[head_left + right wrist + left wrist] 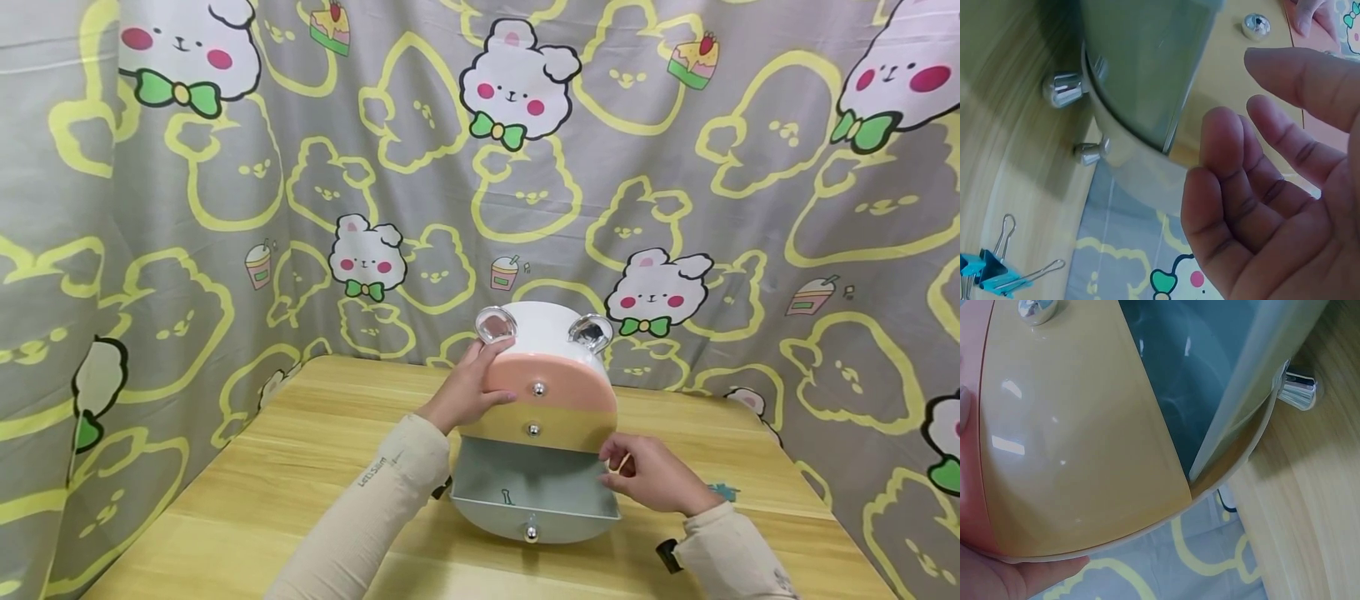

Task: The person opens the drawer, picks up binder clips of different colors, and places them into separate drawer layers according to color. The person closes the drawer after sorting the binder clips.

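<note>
A small drawer cabinet [551, 329] with a white body and silver round ears stands on the table. Its pink top drawer [558, 375] and yellow middle drawer [573, 427] are closed. The grey-green bottom drawer [570, 521] is pulled out, and a small wire-like loop shows inside. My left hand [468, 387] grips the cabinet's left side, thumb on the pink front and other fingers around the side. Beside the open drawer's right edge is my right hand [652, 471], fingers loosely curled with nothing between them, as the right wrist view [1272, 181] shows.
Teal binder clips [1000, 272] lie on the wooden table [247, 500] to the right of the cabinet, partly hidden behind my right wrist in the head view. A grey patterned curtain [420, 183] hangs behind and along the sides. Silver knobs [1063, 89] stick out from the drawer fronts.
</note>
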Demonstrator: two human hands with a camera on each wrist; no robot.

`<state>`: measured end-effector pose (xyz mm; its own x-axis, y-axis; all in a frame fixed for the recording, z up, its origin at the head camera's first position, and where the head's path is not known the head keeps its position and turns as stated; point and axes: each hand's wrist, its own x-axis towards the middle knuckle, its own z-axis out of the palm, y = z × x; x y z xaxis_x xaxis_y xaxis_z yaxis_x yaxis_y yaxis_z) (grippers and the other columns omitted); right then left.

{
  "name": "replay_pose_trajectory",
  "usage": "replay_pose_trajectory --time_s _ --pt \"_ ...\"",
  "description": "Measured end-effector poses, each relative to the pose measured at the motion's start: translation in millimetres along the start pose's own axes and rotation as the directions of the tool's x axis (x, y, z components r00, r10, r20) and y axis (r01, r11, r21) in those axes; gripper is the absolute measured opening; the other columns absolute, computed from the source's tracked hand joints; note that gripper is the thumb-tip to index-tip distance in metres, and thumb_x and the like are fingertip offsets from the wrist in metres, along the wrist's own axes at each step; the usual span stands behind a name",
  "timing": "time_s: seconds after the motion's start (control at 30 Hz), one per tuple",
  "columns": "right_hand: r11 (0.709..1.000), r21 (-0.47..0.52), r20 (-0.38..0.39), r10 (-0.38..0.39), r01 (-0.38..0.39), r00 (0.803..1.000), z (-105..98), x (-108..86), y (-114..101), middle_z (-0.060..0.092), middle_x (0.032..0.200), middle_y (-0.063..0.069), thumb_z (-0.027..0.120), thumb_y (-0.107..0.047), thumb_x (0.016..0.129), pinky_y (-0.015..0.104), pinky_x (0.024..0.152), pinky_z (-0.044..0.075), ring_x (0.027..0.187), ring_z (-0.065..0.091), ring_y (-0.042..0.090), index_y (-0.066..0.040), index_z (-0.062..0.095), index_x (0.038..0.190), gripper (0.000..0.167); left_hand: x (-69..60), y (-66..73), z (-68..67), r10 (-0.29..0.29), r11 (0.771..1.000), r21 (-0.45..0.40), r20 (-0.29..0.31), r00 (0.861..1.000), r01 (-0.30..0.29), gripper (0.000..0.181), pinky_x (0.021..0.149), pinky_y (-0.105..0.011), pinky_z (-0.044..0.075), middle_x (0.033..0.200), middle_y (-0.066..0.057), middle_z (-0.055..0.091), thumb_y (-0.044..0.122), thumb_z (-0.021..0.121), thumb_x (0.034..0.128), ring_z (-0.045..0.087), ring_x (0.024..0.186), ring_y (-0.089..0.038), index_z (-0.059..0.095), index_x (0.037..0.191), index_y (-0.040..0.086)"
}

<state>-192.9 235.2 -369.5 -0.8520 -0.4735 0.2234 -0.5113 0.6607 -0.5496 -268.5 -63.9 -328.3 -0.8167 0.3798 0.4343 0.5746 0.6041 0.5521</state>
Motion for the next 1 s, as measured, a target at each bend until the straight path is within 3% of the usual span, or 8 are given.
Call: replay_pose_trajectory --time_s 0.3,0.57,0.83,1.0 --pt "1.000 0.001 -0.031 0.027 -0.027 0.999 -3.1 -6.0 14.7 0.053 0.078 -0.003 0.072 -0.009 0.086 0.026 0.053 0.046 0.062 0.053 0.006 -0.009 0.059 0.092 0.015 -0.5 -0.1 -0.5 0.008 1.000 0.003 -0.007 1.000 -0.008 0.082 0.083 -0.042 0.046 0.134 -0.013 0.039 0.024 0.080 0.0800 0.053 0.091 -0.025 0.035 0.148 0.029" --pt "0.997 -0.016 -0.051 0.070 -0.071 0.996 -4.8 -7.9 29.1 0.054 0.078 -0.004 0.071 -0.011 0.088 0.027 0.060 0.048 0.067 0.055 0.007 -0.011 0.060 0.093 0.012 -0.1 1.1 -1.6 0.012 1.000 0.009 -0.007 1.000 -0.012 0.082 0.083 -0.042 0.046 0.133 -0.013 0.040 0.024 0.080 0.0801 0.052 0.092 -0.025 0.036 0.148 0.028" --pt "0.991 -0.047 -0.119 0.119 -0.125 0.986 -1.3 -10.1 42.4 0.051 0.076 -0.003 0.074 -0.009 0.085 0.026 0.057 0.043 0.064 0.049 0.008 -0.011 0.060 0.091 0.015 -1.1 2.6 -2.0 0.001 1.000 0.007 -0.002 1.000 -0.001 0.082 0.083 -0.042 0.046 0.132 -0.012 0.040 0.024 0.080 0.0804 0.052 0.091 -0.024 0.035 0.149 0.028" --pt "0.982 -0.075 -0.146 0.159 -0.171 0.976 1.2 -12.8 50.5 0.058 0.083 -0.001 0.077 -0.009 0.081 0.030 0.062 0.047 0.072 0.055 0.011 -0.008 0.062 0.093 0.019 -1.3 2.5 -1.6 -0.001 1.000 0.004 -0.001 1.000 0.001 0.082 0.083 -0.042 0.046 0.134 -0.012 0.040 0.024 0.080 0.0804 0.052 0.092 -0.024 0.035 0.149 0.028"
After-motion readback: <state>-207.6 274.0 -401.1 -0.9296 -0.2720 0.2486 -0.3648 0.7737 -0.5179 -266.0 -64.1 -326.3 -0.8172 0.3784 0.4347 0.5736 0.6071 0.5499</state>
